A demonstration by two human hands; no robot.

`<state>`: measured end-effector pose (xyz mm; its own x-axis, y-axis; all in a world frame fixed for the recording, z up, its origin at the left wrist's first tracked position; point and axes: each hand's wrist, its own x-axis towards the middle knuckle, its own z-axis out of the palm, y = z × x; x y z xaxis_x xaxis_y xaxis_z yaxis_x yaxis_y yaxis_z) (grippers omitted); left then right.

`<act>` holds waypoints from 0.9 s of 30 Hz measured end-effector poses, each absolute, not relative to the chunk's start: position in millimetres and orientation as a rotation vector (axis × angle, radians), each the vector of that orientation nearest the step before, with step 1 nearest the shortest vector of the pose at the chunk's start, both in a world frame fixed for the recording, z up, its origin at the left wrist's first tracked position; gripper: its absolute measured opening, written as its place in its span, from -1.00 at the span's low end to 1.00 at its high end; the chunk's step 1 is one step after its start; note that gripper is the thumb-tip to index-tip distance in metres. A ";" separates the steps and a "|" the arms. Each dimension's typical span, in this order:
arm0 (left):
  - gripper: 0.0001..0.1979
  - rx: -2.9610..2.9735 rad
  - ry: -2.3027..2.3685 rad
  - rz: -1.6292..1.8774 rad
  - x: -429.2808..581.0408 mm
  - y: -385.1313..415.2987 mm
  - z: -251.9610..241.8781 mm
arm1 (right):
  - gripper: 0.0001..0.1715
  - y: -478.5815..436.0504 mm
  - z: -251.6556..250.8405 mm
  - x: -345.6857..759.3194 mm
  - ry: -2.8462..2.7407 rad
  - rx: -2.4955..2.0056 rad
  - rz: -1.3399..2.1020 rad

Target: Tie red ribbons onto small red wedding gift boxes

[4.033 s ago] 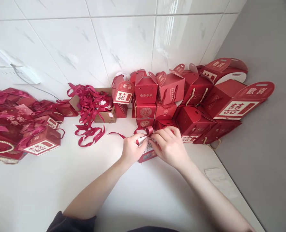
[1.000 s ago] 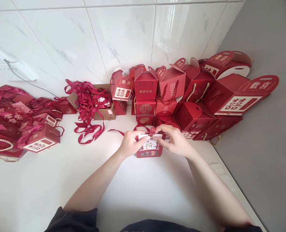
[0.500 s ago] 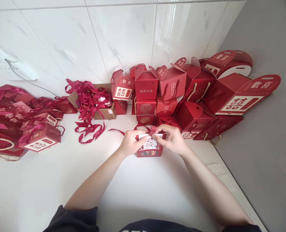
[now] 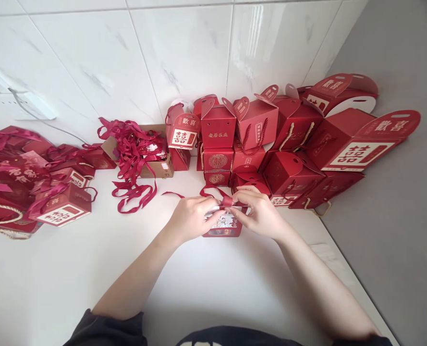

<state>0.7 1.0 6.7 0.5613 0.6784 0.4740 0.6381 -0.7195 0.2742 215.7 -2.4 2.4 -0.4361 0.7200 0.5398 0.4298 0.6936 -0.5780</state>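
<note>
A small red gift box (image 4: 222,231) with a white printed front stands on the white table in front of me. Dark red ribbon (image 4: 227,201) forms a loop at the top of this box. My left hand (image 4: 195,217) pinches the ribbon from the left, its thumb across the upper front of the box. From the right, my right hand (image 4: 257,211) has its fingers closed on the same ribbon, thumb and forefinger near the loop. A loose ribbon tail trails on the table beyond my left hand. The fingers partly hide the top of the box.
Stacked red gift boxes (image 4: 218,127) stand along the tiled wall, reaching to the grey panel at right. A cardboard box (image 4: 159,169) overflows with red ribbons (image 4: 136,144). Several ribbon-tied boxes (image 4: 64,204) crowd the left side, near a cable (image 4: 43,120).
My left hand has turned over the box top, its fingers now closer to the ribbon loop. The loop sits slightly lower and flatter, and my right hand has shifted slightly.
</note>
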 end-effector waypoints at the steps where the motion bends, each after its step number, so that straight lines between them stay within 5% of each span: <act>1: -0.74 2.731 1.155 0.852 0.7 0.2 7.9 | -0.95 -2.7 2.9 215.5 -2.099 -0.873 0.449; 17: -0.67 2.527 1.022 0.630 1.0 -15.0 31.2 | -0.90 -28.3 10.6 222.7 -2.102 -0.943 0.620; 27: -0.80 2.354 1.142 0.628 6.3 -53.9 40.4 | -0.93 -63.4 6.5 228.2 -1.984 -0.926 0.821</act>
